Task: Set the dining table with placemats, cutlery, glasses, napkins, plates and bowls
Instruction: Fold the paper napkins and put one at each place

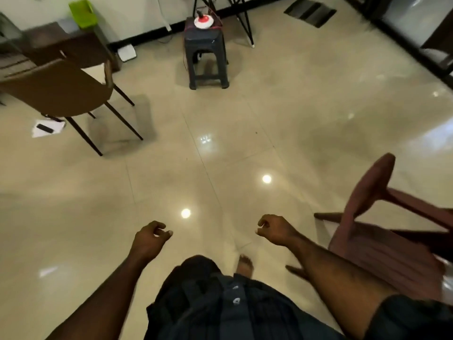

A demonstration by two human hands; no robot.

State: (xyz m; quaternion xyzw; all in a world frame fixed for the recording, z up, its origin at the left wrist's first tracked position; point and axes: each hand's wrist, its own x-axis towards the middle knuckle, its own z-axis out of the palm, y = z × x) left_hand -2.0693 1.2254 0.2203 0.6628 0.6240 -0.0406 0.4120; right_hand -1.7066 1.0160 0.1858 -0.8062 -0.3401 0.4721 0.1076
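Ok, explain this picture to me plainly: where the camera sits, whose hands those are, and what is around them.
There is no machine here. The single picture comes from a wide-angle camera worn on a person's head, looking forward and down. The two arms are the wearer's own: the left hand and right hand hang in front with loosely curled fingers, and neither has a grip on anything. Below is a glossy tiled floor. Around it stand a brown chair at the left, a dark stool carrying a red and white object ahead, and a reddish chair at the right. No tableware shows.
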